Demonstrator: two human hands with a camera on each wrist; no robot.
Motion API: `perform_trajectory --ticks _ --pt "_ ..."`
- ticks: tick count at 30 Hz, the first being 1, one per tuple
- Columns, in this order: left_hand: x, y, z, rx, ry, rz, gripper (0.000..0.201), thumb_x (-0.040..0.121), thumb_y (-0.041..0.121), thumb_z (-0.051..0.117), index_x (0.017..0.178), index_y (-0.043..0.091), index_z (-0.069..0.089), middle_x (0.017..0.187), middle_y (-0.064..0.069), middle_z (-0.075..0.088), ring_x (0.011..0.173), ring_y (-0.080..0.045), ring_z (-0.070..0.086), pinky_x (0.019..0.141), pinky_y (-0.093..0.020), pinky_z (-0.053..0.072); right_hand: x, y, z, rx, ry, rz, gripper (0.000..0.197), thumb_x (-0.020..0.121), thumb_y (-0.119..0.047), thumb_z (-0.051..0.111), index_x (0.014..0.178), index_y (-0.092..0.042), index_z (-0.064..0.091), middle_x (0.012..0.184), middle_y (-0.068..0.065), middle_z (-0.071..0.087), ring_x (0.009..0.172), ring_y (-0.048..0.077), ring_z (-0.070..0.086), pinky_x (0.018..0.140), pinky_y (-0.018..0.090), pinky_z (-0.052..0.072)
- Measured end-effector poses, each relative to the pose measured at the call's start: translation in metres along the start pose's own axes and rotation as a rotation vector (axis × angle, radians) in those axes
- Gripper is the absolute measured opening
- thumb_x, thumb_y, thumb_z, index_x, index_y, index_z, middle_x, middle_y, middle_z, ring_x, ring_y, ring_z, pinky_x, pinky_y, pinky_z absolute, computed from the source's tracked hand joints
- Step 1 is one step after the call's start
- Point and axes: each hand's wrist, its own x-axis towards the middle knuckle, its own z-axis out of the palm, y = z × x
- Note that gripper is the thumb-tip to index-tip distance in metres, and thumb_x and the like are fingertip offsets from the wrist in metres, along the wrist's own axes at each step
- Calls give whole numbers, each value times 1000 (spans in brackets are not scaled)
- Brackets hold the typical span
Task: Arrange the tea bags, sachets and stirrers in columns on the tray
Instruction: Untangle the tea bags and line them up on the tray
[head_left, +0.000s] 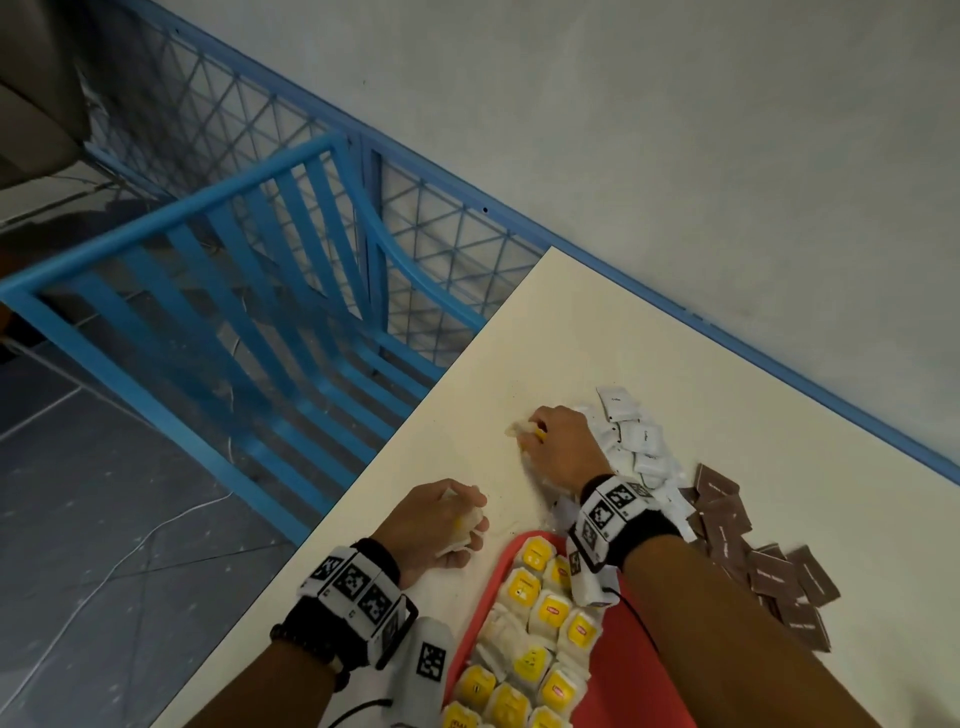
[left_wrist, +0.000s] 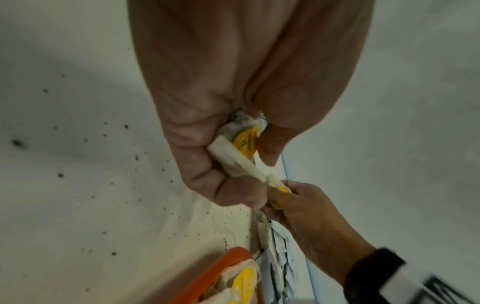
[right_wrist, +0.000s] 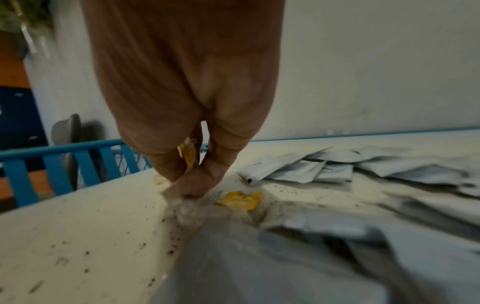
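Both hands (head_left: 434, 519) (head_left: 563, 449) curl around tea bags (left_wrist: 233, 152).

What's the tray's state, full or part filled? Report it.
Part filled. Yellow-tagged tea bags cover the left of the red tray in columns; its right side shows bare red. White sachets lie off it.

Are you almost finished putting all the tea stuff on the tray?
Not yet. Done: columns of yellow-tagged tea bags fill the left part of the red tray. In hand: the left hand grips one tea bag, and the right hand picks another off the table. Left: the white sachets and brown sachets lie in piles beside the tray. No stirrers are in view.
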Motion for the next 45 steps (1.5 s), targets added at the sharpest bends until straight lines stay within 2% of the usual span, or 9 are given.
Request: perform_trajectory --ticks 5,10,17,20,25,29,34,39,45 --pt "3 2 4 -321 -43 -83 51 93 60 49 96 11 63 84 -12 65 73 -25 62 66 -35 52 -53 -19 -35 474 -64 37 19 89 -24 71 82 -6 69 73 10 71 62 15 66 66 31 54" --pt "-3 3 22 -454 -299 -48 62 96 62 42 107 12 77 114 -15 72 106 -26 68 90 -42 54 -104 -62 -21 221 -148 -142 36 83 -31 75 115 -23 60 93 -3 71 77 11 66 65 24 53" --pt "8 -10 6 -372 -78 -27 7 99 7 53 100 7 60 78 -7 58 56 -11 54 44 -19 45 -61 -9 -41 -169 -72 99 23 89 -24 56 110 -23 64 111 2 64 107 23 60 87 35 52" --pt "4 -13 -2 -256 -100 11 14 101 9 51 109 6 62 79 -6 56 55 -10 48 41 -19 37 -53 3 -27 -411 -193 47 28 87 -27 57 113 -16 59 115 5 56 113 28 49 86 38 47" --pt "-9 -19 -8 -49 -40 30 33 94 38 63 96 5 67 71 -1 55 53 -9 43 43 -19 30 -62 10 -6 -575 -8 -52 21 92 -19 46 104 -11 61 108 6 61 105 29 54 83 40 46" --pt "-30 -20 -8 144 9 64 42 93 47 61 77 8 62 61 1 54 47 -9 41 42 -20 26 -64 14 -38 15 209 164 24 93 -17 50 77 -4 63 82 9 68 77 23 60 63 26 45" --pt "-69 -15 10 263 40 253 48 95 44 59 71 4 67 55 1 53 43 -9 35 43 -20 25 -137 2 -89 698 172 330 17 93 -15 60 87 -14 76 79 10 72 65 13 60 58 27 48" --pt "-110 -12 53 344 -7 439 50 96 45 61 83 -3 70 43 9 46 38 -5 39 43 -18 31 -229 -26 -91 1035 50 304 19 97 -5 57 100 -9 75 85 15 73 65 14 62 51 19 46" --pt "-137 -33 73 278 -155 330 36 82 37 77 80 8 56 52 -3 36 41 -16 30 42 -22 26 -292 -37 -67 1237 44 295 18 97 -4 55 104 -6 72 82 12 71 66 14 62 56 21 49"
